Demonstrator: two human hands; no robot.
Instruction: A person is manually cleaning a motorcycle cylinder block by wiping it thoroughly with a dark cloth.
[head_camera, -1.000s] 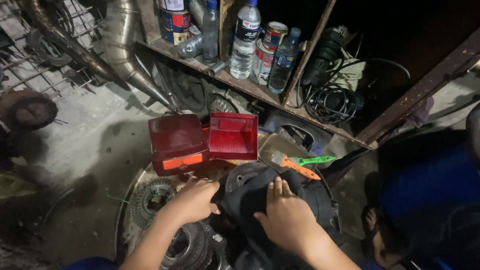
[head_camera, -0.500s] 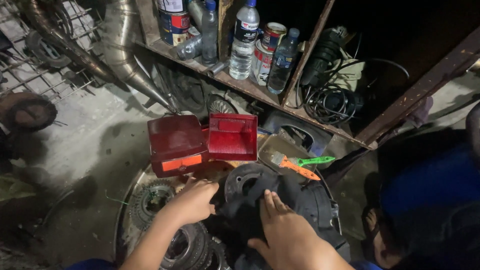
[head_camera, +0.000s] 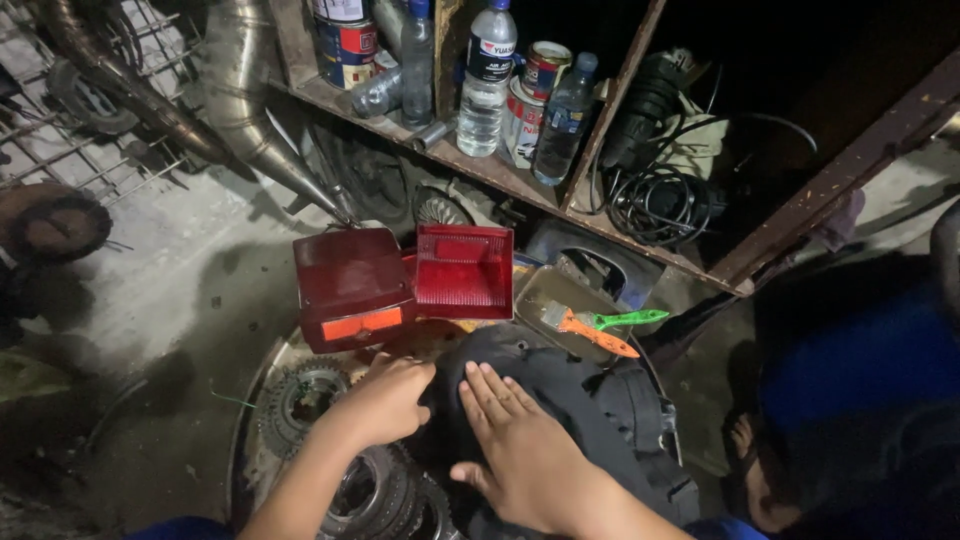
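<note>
- Sprocket gears (head_camera: 300, 400), at 8 o'clock in the view: toothed rings lie in a round metal tray (head_camera: 262, 372) on the floor, untouched by either hand.
- Left hand (head_camera: 385, 400), at 6 o'clock: fingers curled over the left edge of the black engine cover (head_camera: 570, 400), gripping it near a stack of clutch plates (head_camera: 385, 495) below.
- Red tail-light housings (head_camera: 400, 280), at 11 o'clock from the hands: two pieces stand side by side just beyond the tray, apart from the hands.
- Right hand (head_camera: 525, 455), at 5 o'clock: open, palm flat, fingers spread on top of the black engine cover; it presses and grasps nothing.
- Progress, judged: the cover sits seated under both hands; whether it is fastened cannot be told, and no tool is in hand.
- Paint brushes (head_camera: 595, 325), at 1 o'clock from the cover: one orange-handled, one green-handled, resting in a shallow pan (head_camera: 545, 290).
- Shelf (head_camera: 500, 175), at 12 o'clock: bottles, tins and coiled cable.
</note>
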